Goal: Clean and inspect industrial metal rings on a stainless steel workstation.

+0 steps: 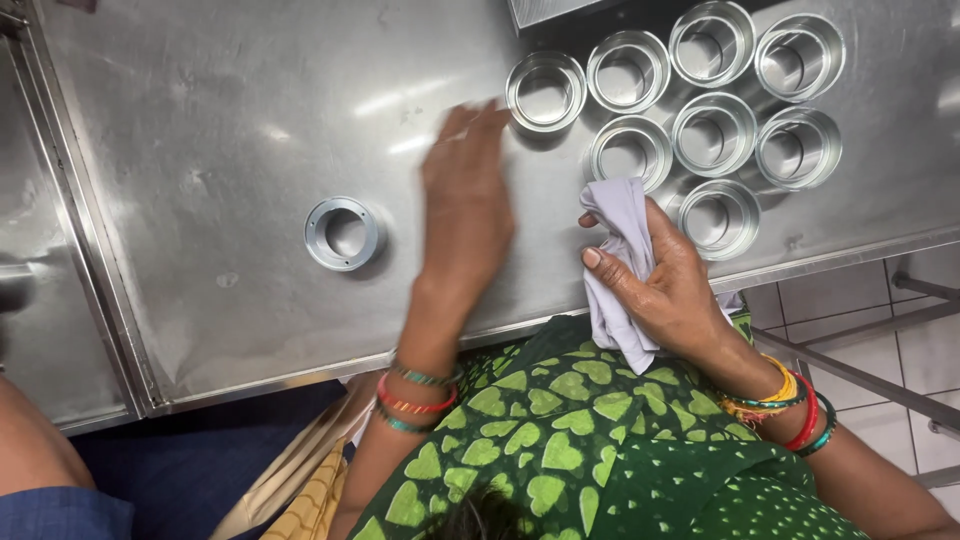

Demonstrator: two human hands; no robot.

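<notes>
My left hand (464, 195) stretches over the steel table (220, 120), blurred, fingers together, their tips just short of a metal ring (545, 92). It holds nothing. My right hand (668, 280) grips a pale grey cloth (622, 255) near the table's front edge. Several identical metal rings (712, 130) stand in a cluster beyond the right hand. One more metal ring (344, 233) lies alone to the left of my left hand.
Another person's arm and blue sleeve (45, 480) show at the lower left. A second steel surface (40, 300) adjoins the table on the left. Tiled floor and metal bars (880, 370) lie at the right.
</notes>
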